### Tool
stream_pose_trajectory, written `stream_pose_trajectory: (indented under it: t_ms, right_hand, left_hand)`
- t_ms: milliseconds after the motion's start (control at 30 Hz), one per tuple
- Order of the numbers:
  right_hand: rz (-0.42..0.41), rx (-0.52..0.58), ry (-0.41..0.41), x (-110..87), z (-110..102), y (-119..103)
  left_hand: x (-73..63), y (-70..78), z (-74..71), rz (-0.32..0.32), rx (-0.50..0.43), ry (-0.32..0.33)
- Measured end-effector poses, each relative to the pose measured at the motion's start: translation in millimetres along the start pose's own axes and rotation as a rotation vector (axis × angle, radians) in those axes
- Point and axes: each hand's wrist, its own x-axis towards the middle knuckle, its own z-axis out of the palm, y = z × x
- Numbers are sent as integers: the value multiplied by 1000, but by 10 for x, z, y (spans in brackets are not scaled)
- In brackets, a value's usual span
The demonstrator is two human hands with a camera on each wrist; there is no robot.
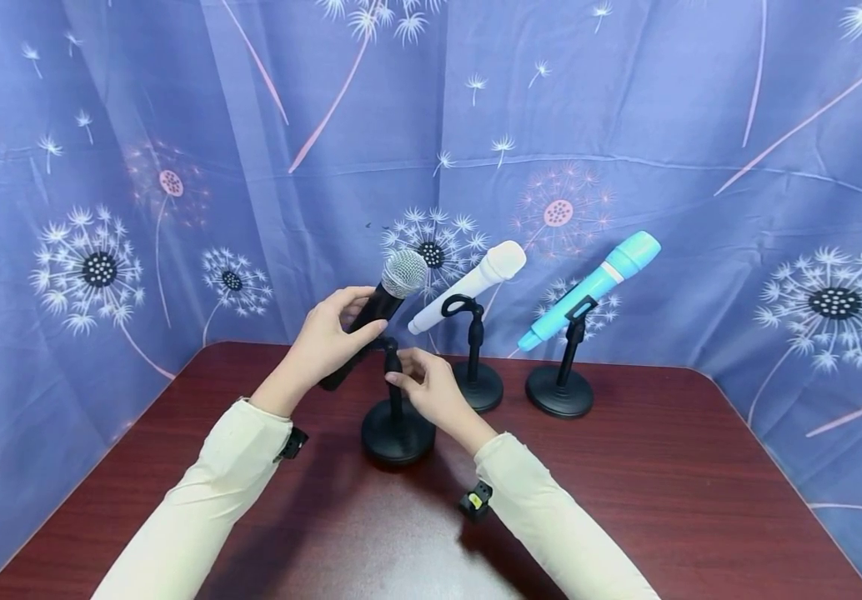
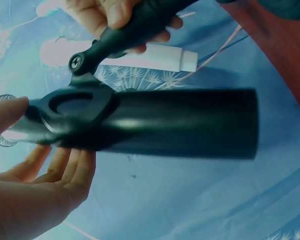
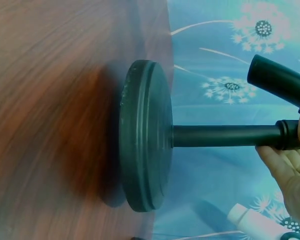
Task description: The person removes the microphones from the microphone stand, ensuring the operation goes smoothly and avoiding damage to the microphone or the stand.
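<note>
A black microphone (image 1: 404, 275) with a silver mesh head slants up to the right, its dark body crossing the holder of a black desk stand (image 1: 398, 435). Just below the mesh, my left hand (image 1: 332, 330) grips the body between thumb and fingers. My right hand (image 1: 437, 390) pinches the upper part of the stand's post, below its tilt joint. In the left wrist view, the holder's oval clip (image 2: 77, 107) lies against the microphone body (image 2: 190, 125). The right wrist view shows the round base (image 3: 146, 137) beside the tabletop, with a shadow along its edge.
Behind my right hand, a white microphone (image 1: 468, 287) leans by a second black stand (image 1: 479, 388). Farther right, a light blue microphone (image 1: 588, 287) sits tilted in a third stand (image 1: 560, 393). All stand on a dark red wooden table (image 1: 664, 483), backed by a blue dandelion-print curtain (image 1: 626, 108).
</note>
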Motion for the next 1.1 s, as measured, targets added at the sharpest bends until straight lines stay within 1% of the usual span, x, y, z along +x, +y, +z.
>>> stream_pose_trajectory:
  t_ms: [133, 233, 467, 733, 900, 1100]
  right_hand:
    - [-14, -7, 1, -37, -40, -9]
    - [2, -12, 3, -63, -60, -14]
    - [22, -15, 6, -105, -72, -31]
    - [4, -8, 21, -124, -69, -47]
    - [-7, -27, 35, -128, -69, -52]
    - [-28, -42, 49, -113, -77, -63]
  left_hand:
    - [-9, 46, -5, 17, 47, -17]
    - [-19, 72, 3, 25, 97, -23]
    - [-49, 132, 53, 36, 171, 12]
    - [-77, 188, 86, 26, 175, 57]
    - [-96, 202, 113, 12, 190, 75]
    - [-98, 202, 133, 25, 214, 117]
